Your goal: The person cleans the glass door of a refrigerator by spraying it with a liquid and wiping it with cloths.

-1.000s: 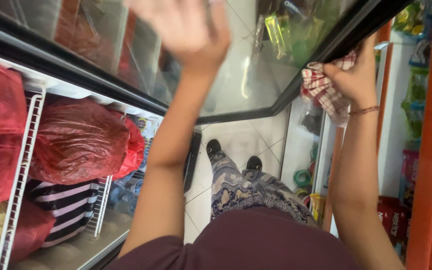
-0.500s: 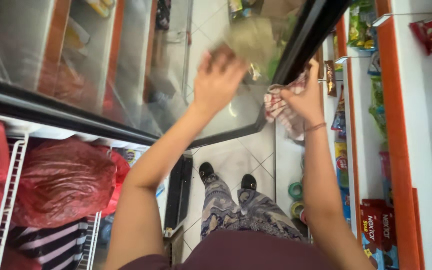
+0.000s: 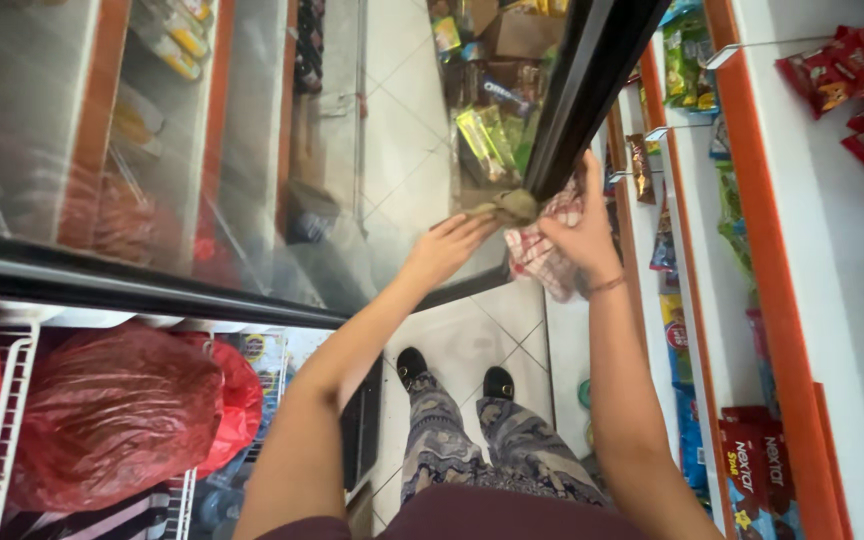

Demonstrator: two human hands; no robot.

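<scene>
You stood on a pale tiled floor [image 3: 472, 340], your dark shoes [image 3: 412, 367] planted on it beside the open chest freezer [image 3: 352, 440]. Inside, white wire baskets [image 3: 7, 440] carried bulging red plastic bags [image 3: 112, 420], with a striped bag [image 3: 122, 520] lying lower down. To your right, the white shelving with orange edges [image 3: 752, 230] carried hanging snack packets [image 3: 852, 75] and red packets [image 3: 757, 470] lower down.

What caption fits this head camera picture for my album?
Left hand presses a brownish cloth wad on the open glass freezer lid; right hand holds a red-checked cloth.
</scene>
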